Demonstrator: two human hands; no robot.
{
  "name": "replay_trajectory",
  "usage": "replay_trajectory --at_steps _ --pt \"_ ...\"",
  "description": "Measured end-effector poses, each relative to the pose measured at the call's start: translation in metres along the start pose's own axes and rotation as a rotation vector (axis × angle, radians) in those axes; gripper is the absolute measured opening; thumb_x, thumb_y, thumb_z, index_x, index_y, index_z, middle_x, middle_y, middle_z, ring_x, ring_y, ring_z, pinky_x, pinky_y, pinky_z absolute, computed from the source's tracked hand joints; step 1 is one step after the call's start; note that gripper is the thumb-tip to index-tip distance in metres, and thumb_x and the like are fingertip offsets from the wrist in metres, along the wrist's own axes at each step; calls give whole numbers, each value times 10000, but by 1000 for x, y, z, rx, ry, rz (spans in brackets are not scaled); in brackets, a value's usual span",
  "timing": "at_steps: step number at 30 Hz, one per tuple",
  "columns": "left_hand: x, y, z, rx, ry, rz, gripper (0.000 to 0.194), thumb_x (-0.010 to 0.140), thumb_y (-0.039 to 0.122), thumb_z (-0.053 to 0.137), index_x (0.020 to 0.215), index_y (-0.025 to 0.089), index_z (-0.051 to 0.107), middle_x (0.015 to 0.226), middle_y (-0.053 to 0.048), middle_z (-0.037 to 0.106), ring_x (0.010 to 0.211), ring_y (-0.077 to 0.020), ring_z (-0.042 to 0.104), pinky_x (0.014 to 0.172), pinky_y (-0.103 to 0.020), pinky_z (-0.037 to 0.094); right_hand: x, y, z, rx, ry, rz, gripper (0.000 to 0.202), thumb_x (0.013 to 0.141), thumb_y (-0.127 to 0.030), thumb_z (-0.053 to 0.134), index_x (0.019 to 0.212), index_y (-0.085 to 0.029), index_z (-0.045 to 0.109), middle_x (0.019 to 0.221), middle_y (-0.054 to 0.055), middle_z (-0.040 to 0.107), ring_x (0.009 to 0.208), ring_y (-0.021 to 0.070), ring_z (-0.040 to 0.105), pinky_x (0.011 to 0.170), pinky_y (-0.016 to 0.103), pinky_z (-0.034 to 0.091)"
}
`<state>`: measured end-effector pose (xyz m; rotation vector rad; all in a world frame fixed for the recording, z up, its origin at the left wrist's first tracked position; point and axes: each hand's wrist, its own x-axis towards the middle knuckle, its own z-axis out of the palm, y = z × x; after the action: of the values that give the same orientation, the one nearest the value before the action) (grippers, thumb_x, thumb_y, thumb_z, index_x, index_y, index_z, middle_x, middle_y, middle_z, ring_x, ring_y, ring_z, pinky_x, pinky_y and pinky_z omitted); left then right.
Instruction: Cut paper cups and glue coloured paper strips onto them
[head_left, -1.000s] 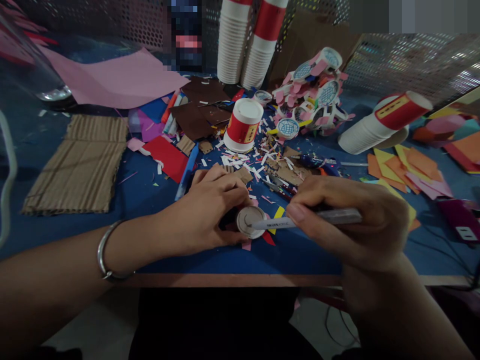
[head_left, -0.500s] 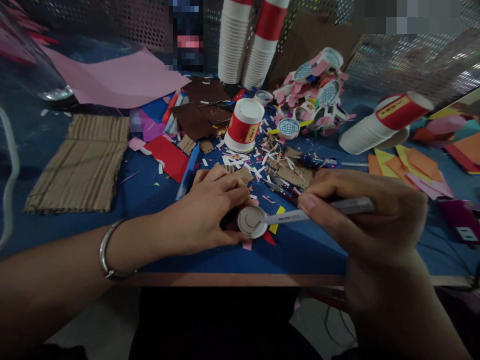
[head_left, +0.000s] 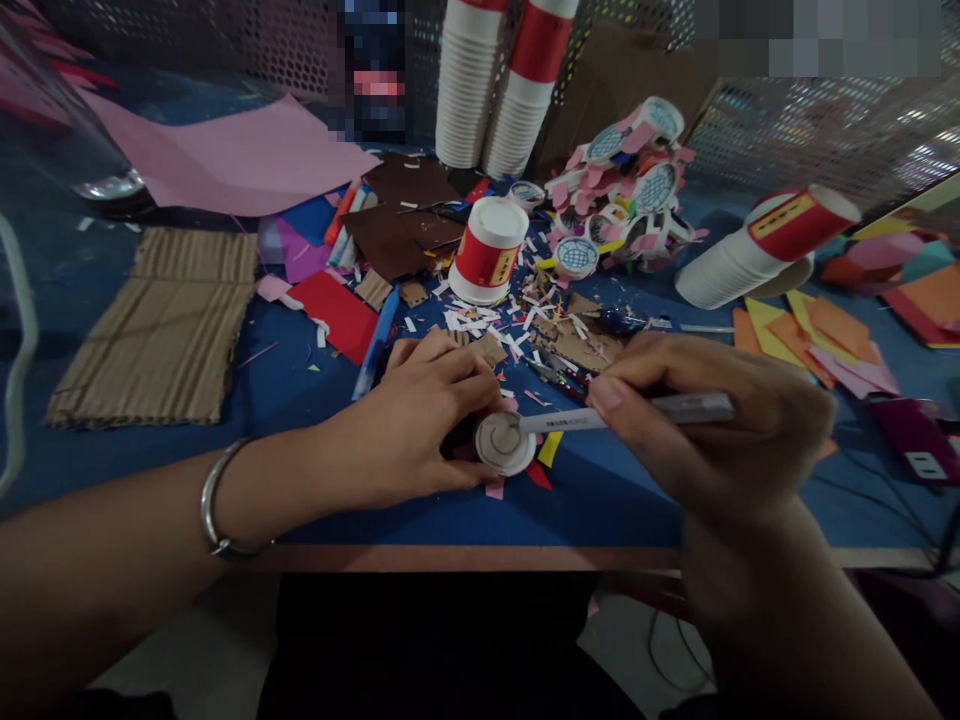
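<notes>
Near the table's front edge, my left hand (head_left: 427, 420) grips a small round paper cup base (head_left: 506, 446) by its side, its pale face turned up. A dark curved line is drawn on that face. My right hand (head_left: 712, 430) is closed around a white marker pen (head_left: 570, 419), its tip touching or just over the upper right of the face. Pink, red and yellow paper bits (head_left: 551, 449) show around the cup base. Part of it is hidden by my left fingers.
A red and white paper cup (head_left: 490, 250) stands upside down behind my hands, among paper scraps (head_left: 480, 322). Corrugated cardboard (head_left: 161, 325) lies left, with a blue marker (head_left: 377, 342) nearer. Behind are cup stacks (head_left: 472, 95) and a pile of decorated cup bases (head_left: 656, 185).
My right hand has shifted slightly left and the marker's tip has moved up and left across the cup base's face. The left hand stays in place.
</notes>
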<state>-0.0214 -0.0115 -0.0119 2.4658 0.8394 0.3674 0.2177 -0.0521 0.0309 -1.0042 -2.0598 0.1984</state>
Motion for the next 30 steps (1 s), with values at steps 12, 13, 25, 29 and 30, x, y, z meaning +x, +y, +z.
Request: replay_trajectory --at_steps 12,13,25,29,30 --pt "-1 -4 3 -21 54 37 495 818 577 826 1165 238 730 1220 -77 691 1145 -339 538 995 -517 327 -1 -9 7 10 28 -16 226 898 -93 690 732 -241 650 639 -27 671 521 133 614 490 291 485" --pt "-1 -3 3 -22 53 37 496 817 578 827 1162 235 729 1219 -78 691 1148 -343 538 993 -519 326 -1 -8 6 5 39 -15 222 897 -93 689 736 -241 652 646 -25 675 525 135 617 491 293 488" --pt "-2 -2 3 -52 49 25 469 811 546 854 1142 241 724 1198 -63 687 1123 -310 531 963 -479 319 -1 -9 1 71 -61 -40 230 858 -62 678 717 -235 623 595 -42 619 498 125 597 467 275 456" --pt "-2 -3 3 -42 50 28 492 813 579 842 1149 240 721 1209 -70 688 1126 -310 531 981 -481 324 -4 -7 1 83 -13 -24 212 854 -63 695 737 -235 659 619 -39 645 521 129 612 500 280 478" --pt "-2 -3 4 -38 50 29 503 811 592 839 1152 241 721 1220 -73 688 1139 -317 530 989 -487 323 -4 -6 1 74 1 -12 212 856 -65 695 735 -236 664 622 -37 651 524 130 615 500 281 479"
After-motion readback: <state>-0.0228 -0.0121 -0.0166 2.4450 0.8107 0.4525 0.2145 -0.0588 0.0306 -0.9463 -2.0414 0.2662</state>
